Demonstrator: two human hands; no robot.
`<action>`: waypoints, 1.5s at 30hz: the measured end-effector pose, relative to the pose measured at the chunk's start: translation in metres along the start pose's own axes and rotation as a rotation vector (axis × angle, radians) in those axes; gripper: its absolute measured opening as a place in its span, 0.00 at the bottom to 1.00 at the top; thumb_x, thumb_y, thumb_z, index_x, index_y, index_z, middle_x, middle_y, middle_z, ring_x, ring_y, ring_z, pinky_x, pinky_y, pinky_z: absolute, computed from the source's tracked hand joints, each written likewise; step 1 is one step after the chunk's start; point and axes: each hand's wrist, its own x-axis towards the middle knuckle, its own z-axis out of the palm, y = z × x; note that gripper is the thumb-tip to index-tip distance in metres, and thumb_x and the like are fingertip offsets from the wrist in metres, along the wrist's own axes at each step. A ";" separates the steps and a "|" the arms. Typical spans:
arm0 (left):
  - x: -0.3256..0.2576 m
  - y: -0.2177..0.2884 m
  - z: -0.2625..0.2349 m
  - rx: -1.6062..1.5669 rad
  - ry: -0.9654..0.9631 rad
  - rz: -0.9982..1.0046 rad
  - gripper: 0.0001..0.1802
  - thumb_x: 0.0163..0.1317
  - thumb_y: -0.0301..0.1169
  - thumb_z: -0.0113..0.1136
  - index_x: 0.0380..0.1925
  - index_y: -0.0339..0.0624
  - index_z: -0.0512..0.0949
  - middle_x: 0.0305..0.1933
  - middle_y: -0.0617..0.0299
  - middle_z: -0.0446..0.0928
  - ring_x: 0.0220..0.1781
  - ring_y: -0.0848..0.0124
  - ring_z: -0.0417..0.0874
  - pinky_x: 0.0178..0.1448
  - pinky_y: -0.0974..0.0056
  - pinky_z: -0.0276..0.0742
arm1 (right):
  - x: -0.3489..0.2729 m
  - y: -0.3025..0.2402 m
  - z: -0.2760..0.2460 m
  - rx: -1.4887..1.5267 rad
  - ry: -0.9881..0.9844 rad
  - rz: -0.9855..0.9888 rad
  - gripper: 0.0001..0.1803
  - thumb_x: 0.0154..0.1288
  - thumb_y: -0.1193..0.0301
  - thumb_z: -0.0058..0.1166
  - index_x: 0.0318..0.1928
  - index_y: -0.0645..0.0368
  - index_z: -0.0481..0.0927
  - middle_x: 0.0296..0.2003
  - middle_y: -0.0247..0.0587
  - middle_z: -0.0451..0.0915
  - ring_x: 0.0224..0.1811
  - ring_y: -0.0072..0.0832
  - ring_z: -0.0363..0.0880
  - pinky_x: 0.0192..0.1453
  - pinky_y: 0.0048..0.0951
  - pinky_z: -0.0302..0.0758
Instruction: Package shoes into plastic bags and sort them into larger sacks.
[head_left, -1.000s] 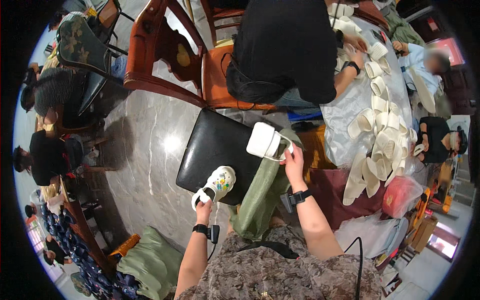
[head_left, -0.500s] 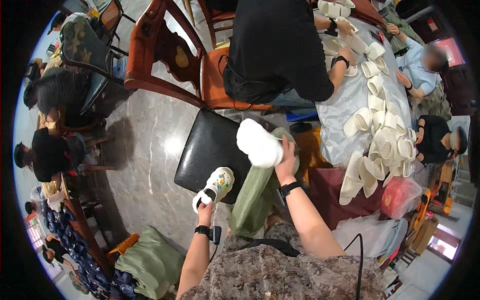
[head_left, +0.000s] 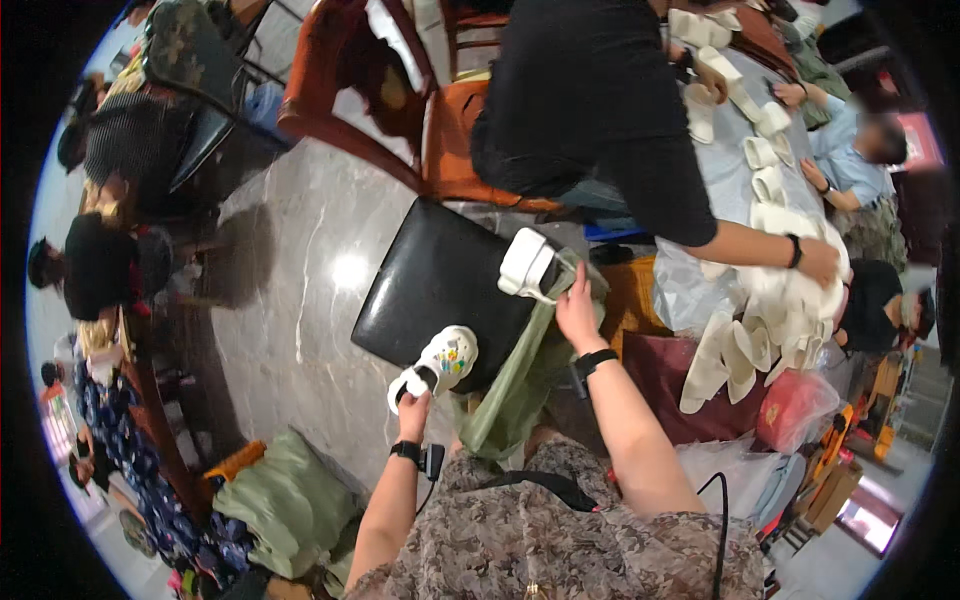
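While the left hand closes on the heel strap of a white clog studded with coloured charms, the right hand pinches a plain white clog at its rim, both shoes held above a black cushioned stool. A green cloth bag hangs open between the forearms, its mouth just beside the right hand. The plain clog is held only by fingertips and may slip onto the stool or past the bag mouth to the polished floor; the decorated clog, dangling by its strap, may swing and shed a charm. At right, a person in black leans over a table heaped with white slippers, beside a red plastic bag. No label is legible.
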 end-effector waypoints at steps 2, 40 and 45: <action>-0.003 0.003 0.001 0.018 0.087 0.128 0.12 0.59 0.36 0.61 0.35 0.37 0.78 0.29 0.67 0.74 0.26 0.78 0.72 0.31 0.69 0.68 | 0.013 -0.001 -0.021 0.207 -0.185 0.041 0.40 0.62 0.80 0.43 0.73 0.55 0.43 0.64 0.64 0.59 0.47 0.53 0.75 0.49 0.42 0.73; -0.161 -0.071 0.033 1.222 -0.348 0.918 0.56 0.45 0.32 0.69 0.65 0.18 0.43 0.66 0.18 0.44 0.63 0.34 0.65 0.62 0.52 0.70 | -0.277 -0.047 0.048 0.294 -0.545 -0.233 0.30 0.63 0.69 0.49 0.66 0.53 0.61 0.51 0.56 0.70 0.46 0.55 0.74 0.49 0.46 0.73; -0.168 -0.060 0.021 0.920 -0.390 0.995 0.51 0.50 0.32 0.65 0.67 0.26 0.44 0.69 0.21 0.39 0.58 0.34 0.70 0.63 0.53 0.69 | -0.276 -0.028 0.060 0.434 -0.547 -0.233 0.28 0.66 0.73 0.48 0.66 0.48 0.64 0.52 0.52 0.72 0.50 0.50 0.74 0.53 0.41 0.72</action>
